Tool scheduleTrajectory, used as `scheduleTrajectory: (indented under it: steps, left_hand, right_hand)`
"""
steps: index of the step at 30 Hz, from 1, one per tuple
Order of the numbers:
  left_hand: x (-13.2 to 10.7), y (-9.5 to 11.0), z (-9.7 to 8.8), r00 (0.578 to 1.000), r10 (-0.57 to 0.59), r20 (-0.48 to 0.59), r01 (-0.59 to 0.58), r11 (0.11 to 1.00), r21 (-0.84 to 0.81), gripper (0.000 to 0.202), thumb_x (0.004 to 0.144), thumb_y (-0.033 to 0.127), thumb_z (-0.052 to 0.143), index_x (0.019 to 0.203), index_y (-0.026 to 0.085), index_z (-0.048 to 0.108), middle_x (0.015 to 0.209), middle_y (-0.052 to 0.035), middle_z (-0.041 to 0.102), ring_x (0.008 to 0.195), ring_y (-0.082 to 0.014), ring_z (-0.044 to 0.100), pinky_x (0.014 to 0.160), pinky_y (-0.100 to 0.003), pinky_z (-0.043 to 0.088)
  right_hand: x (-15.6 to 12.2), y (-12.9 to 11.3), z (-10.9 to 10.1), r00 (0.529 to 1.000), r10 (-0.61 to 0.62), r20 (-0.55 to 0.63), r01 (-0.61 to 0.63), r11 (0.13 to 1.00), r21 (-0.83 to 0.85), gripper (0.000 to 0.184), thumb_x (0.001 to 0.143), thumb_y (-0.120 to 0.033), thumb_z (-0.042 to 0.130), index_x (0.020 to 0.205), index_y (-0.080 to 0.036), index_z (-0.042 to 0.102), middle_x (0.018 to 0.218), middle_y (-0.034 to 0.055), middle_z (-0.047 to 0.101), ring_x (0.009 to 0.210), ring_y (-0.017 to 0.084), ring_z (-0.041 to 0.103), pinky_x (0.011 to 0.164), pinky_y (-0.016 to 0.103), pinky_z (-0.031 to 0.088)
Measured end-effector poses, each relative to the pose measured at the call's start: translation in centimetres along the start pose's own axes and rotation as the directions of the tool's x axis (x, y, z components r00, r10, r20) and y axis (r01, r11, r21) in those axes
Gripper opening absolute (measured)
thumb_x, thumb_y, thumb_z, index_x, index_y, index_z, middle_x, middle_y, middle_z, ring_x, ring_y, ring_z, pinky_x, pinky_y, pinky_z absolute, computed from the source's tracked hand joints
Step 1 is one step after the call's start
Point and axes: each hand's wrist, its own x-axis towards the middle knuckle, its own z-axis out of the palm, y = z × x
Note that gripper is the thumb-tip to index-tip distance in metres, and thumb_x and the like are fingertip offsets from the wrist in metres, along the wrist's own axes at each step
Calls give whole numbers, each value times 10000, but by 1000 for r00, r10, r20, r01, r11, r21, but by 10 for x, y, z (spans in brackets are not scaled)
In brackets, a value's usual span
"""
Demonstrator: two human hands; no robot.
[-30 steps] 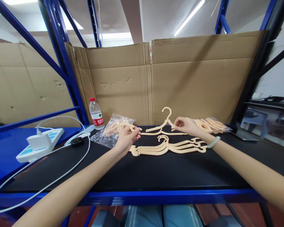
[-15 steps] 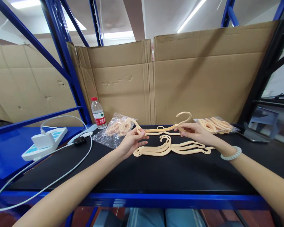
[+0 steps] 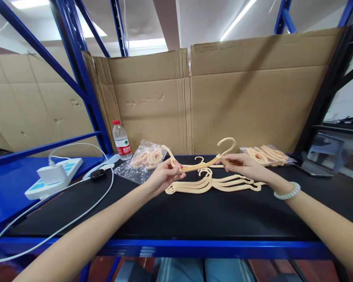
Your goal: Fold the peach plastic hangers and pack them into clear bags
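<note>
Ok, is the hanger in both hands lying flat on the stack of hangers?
No, the left hand and right hand hold the hanger raised and tilted, hook up, above the stack of hangers.

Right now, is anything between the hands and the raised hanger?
Nothing visible. The left hand pinches the hanger near one end, and the right hand grips it below the hook; the stack of hangers lies beneath.

One head-worn camera sits just behind the near edge of the tabletop [image 3: 194, 219], looking forward and slightly down across it to the cardboard wall [image 3: 253, 98] at its far edge, near enough that the left hand [image 3: 164, 174] and right hand [image 3: 242, 164] fall mid-frame.
</note>
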Motion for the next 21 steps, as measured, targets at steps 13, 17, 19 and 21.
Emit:
scheduleTrajectory:
  steps: [13, 17, 19, 21]
  left_hand:
    - [-1, -1, 4, 999, 22, -30, -22, 999, 28, 289, 615, 168, 812, 650, 134, 527, 716, -15, 644, 600, -108, 621, 615, -217, 500]
    - [0, 3, 2, 997, 19, -69, -17, 999, 30, 268, 625, 95, 780, 654, 137, 517, 772, -42, 666, 672, -139, 657, 710, -262, 524]
    - [0, 3, 0, 997, 15, -71, -12, 999, 41, 250, 640, 87, 764, 657, 136, 520, 773, -45, 668, 654, -136, 657, 697, -262, 524]
    - [1, 2, -1, 998, 9, -61, -7, 999, 48, 241, 643, 100, 765, 656, 132, 527, 769, -47, 669, 638, -132, 655, 678, -254, 522]
  right_hand:
    - [1, -4, 11, 997, -53, -54, 49, 997, -65, 384, 871, -394, 539, 1157, -166, 658, 967, 83, 673, 778, 173, 580, 735, 315, 499]
    - [0, -7, 7, 997, -57, -56, 50, 992, -114, 358, 870, -353, 536, 1150, -175, 668, 991, 85, 688, 810, 189, 602, 751, 329, 514]
    - [0, -7, 7, 997, -53, -62, 45, 992, -121, 357, 868, -352, 537, 1147, -175, 671, 968, 80, 695, 759, 176, 602, 722, 324, 523]
    - [-1, -6, 8, 996, -56, -70, 47, 991, -127, 355, 868, -354, 536, 1146, -181, 673, 948, 76, 700, 727, 168, 602, 704, 322, 530]
